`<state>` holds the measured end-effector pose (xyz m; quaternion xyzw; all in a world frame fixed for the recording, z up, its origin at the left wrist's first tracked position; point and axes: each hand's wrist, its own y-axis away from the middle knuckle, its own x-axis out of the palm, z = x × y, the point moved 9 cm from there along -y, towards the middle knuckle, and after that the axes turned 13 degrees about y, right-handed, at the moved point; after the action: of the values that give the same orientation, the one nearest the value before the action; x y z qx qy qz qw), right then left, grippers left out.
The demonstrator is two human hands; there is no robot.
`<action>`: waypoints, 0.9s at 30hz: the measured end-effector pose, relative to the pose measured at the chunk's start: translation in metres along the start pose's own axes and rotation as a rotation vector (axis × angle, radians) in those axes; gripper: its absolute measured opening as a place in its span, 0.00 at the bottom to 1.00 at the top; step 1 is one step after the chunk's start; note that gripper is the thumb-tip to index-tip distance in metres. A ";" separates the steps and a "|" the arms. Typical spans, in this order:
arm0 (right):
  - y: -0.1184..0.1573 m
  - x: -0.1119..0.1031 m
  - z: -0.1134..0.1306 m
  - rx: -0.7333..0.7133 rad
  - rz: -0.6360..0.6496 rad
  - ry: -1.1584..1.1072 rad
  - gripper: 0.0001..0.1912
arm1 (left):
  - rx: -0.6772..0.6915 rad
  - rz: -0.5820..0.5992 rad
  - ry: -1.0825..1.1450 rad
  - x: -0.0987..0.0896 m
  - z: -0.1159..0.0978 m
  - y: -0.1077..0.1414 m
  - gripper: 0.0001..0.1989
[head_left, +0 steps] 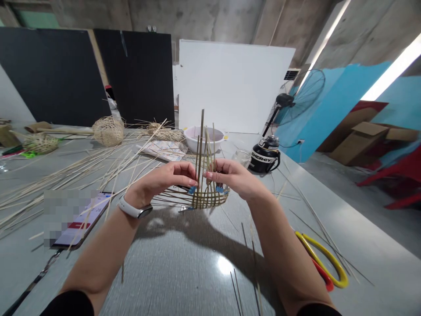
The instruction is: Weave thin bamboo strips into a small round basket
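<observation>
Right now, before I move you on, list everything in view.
woven bamboo piece: one, pale tan, centre
blue clips: at least two, on the weave
loose bamboo strips: many, pale tan, left of grey table
woven bamboo forms: three, tan, far table
bowl: one, white, behind the weave
insulated jug: one, black, right of bowl
scissors: one, yellow and red, table right
smartphone: one, lit, table left
watch: one, white, left wrist
left hand: one, on the weave
right hand: one, on the weave
</observation>
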<state>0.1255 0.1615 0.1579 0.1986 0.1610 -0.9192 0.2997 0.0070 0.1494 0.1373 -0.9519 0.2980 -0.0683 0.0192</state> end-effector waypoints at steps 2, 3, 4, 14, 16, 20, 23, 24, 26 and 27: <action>0.000 0.001 0.001 -0.012 0.006 -0.012 0.11 | 0.007 -0.025 0.013 -0.002 0.001 -0.001 0.12; 0.000 0.001 0.002 -0.020 0.008 -0.015 0.10 | 0.014 -0.042 0.022 -0.003 0.002 -0.002 0.13; 0.000 0.002 0.003 -0.026 0.008 -0.014 0.10 | 0.019 -0.061 0.028 -0.004 0.002 -0.003 0.13; 0.000 -0.004 0.010 -0.093 -0.074 0.101 0.09 | 0.077 -0.182 -0.052 -0.004 -0.004 -0.006 0.15; 0.000 -0.003 0.011 -0.113 -0.074 0.117 0.09 | 0.097 -0.181 -0.091 -0.006 -0.005 -0.007 0.15; -0.001 -0.005 0.013 -0.138 -0.112 0.176 0.09 | 0.098 -0.198 -0.119 -0.008 -0.005 -0.007 0.16; 0.000 -0.010 0.013 -0.125 -0.185 0.271 0.09 | 0.126 -0.211 -0.147 -0.008 -0.008 -0.005 0.14; 0.000 -0.012 0.014 -0.122 -0.200 0.294 0.09 | 0.136 -0.212 -0.154 -0.007 -0.009 -0.005 0.14; 0.001 -0.013 0.014 -0.117 -0.217 0.315 0.09 | 0.150 -0.215 -0.155 -0.007 -0.010 -0.005 0.14; 0.001 -0.014 0.014 -0.116 -0.225 0.316 0.09 | 0.152 -0.215 -0.148 -0.007 -0.009 -0.005 0.14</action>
<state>0.1323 0.1616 0.1763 0.3037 0.2797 -0.8934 0.1770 0.0032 0.1576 0.1462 -0.9766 0.1861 -0.0221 0.1058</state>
